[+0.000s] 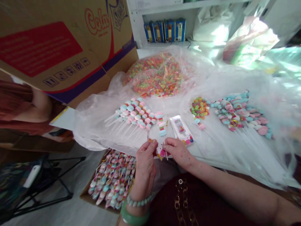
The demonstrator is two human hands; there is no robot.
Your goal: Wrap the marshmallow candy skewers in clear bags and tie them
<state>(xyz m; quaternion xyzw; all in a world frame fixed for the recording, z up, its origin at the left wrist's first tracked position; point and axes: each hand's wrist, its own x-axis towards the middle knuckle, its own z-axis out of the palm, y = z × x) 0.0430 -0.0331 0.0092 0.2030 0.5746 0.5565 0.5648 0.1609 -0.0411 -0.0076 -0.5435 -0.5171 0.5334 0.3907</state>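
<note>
- Closest to me, the left hand (145,158) grips a small, shiny printed packet (160,151) between thumb and fingers; the right hand (177,150) pinches a thin white stick (166,153) beside it. Both are at the near edge of the plastic-covered table (174,105).
- That packet looks light, limp and rather slippery, easily creased; I'd take it by its rim. The stick seems stiff, the safest hold if soft sweets are on it.
- Below the near edge, to the left, an open brown cardboard carton (85,195) holds heaped pastel sweets on sticks.
- Just beyond the hands lie flat white packets with coloured dots (188,138), their print too small to read.
- Left of them, pink-and-blue puffy sweets on white sticks (136,114) lie in rows, squashable by the look of them; one short skewer (161,124) lies apart.
- Towards the table's right edge sit a little pile of bright ring sweets (199,108) and a bundle of sweet skewers (242,113).
- Near the far edge slumps a big clear bag of orange and green rings (157,75).
- At the far left corner, a tall brown box (56,15) reads "Cola" in red, above a row of handling symbols; I can't make out the blue word beside it.
</note>
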